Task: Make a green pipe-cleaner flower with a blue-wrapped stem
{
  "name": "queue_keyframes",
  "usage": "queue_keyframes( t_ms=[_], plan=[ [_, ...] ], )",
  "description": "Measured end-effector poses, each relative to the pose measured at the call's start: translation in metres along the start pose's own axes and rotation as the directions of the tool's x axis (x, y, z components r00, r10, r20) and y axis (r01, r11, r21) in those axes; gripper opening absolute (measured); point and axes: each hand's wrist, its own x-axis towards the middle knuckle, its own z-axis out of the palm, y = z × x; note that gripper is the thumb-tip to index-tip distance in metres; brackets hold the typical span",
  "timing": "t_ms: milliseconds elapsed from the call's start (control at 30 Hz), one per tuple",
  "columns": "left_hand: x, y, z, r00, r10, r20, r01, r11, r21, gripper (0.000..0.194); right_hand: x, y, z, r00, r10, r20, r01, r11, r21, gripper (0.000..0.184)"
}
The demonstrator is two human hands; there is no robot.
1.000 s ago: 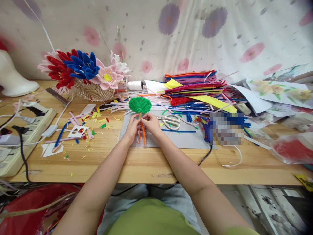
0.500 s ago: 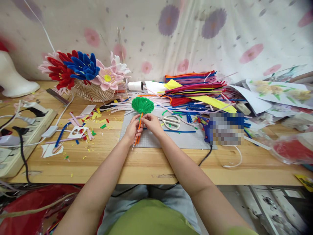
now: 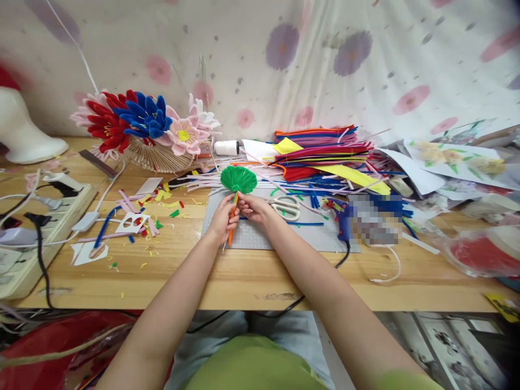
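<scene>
A green fan-shaped pipe-cleaner leaf (image 3: pixel 238 180) stands upright over the grey cutting mat. Its orange pipe-cleaner stem (image 3: pixel 233 216) runs down from the leaf's base, with thin pale wires poking out below. My left hand (image 3: pixel 223 219) is closed around the stem. Just under the leaf's base, the fingers of my right hand (image 3: pixel 254 207) pinch the top of the stem; the fingertips are partly hidden. White-handled scissors (image 3: pixel 285 208) lie on the mat right of my right hand.
The cutting mat (image 3: pixel 268 238) carries green and blue pipe-cleaner pieces. To the right sits a blue glue gun (image 3: pixel 343 219) with a black cord. Bundled pipe cleaners (image 3: pixel 325 157) lie behind. At left are paper scraps, a power strip (image 3: pixel 77 216) and pipe-cleaner flowers (image 3: pixel 146 116).
My right hand's fingers have turned and curled in closer at the top of the stem. My left hand keeps its hold. The whole view has shifted slightly.
</scene>
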Motion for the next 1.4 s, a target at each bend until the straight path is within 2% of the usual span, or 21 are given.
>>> queue_keyframes(
  t_ms=[200, 600, 800, 1200, 1400],
  plan=[
    [0.001, -0.003, 0.000, 0.999, 0.034, -0.034, -0.032, 0.999, 0.043, 0.041, 0.006, -0.002, 0.001, 1.000, 0.021, 0.016, -0.021, 1.000, 0.016, 0.022],
    [-0.001, 0.000, 0.001, 0.997, 0.036, -0.071, -0.033, 0.999, 0.039, 0.044, 0.009, 0.003, 0.003, 0.990, -0.137, -0.029, 0.135, 0.989, -0.063, 0.029],
    [-0.001, 0.000, 0.001, 0.997, 0.050, -0.057, -0.050, 0.999, 0.014, 0.046, 0.006, 0.002, 0.001, 0.992, -0.119, 0.047, 0.120, 0.992, -0.029, 0.030],
    [0.000, 0.000, 0.000, 0.997, 0.053, -0.064, -0.053, 0.999, 0.010, 0.039, 0.011, 0.005, 0.007, 0.973, -0.224, -0.061, 0.217, 0.971, -0.102, 0.033],
    [0.002, 0.000, -0.001, 0.997, 0.072, -0.029, -0.072, 0.997, -0.020, 0.025, 0.008, 0.003, 0.006, 0.980, -0.198, -0.007, 0.197, 0.978, -0.074, 0.026]
  ],
)
